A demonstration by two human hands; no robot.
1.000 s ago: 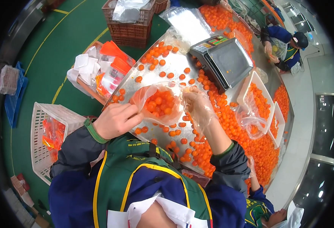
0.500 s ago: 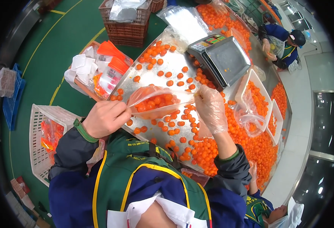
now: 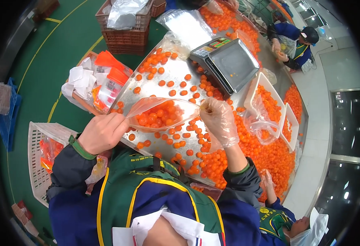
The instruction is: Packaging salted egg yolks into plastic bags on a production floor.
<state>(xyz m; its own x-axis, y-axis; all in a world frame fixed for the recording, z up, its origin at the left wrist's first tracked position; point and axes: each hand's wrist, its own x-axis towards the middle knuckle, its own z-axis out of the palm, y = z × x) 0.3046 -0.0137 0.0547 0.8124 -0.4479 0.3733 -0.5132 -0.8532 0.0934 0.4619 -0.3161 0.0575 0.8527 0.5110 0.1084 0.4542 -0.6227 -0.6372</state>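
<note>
A clear plastic bag (image 3: 188, 110) is stretched level over the near part of the metal table (image 3: 149, 89), its mouth gaping. Inside it lie many small, glossy orange balls (image 3: 160, 115); whether they are fruit or yolks I cannot make out. My bare left hand (image 3: 103, 134) pinches the bag's left end between thumb and fingers. At the opposite end, my right hand (image 3: 220, 122), in a thin clear glove, grips the bag with curled fingers. Loose balls lie scattered under and around the bag, with a dense heap (image 3: 270, 160) to the right.
Behind the bag stands a digital scale (image 3: 235, 65). White trays (image 3: 284, 119) of balls sit to its right. Left are a box of packets (image 3: 90, 107), a white crate (image 3: 34, 153) and stacked brown crates (image 3: 124, 41). Co-workers (image 3: 296, 45) stand far right and near right (image 3: 278, 221).
The bag's mouth is spread wider, showing more of the balls inside. Both hands keep their hold, and the whole view has shifted slightly.
</note>
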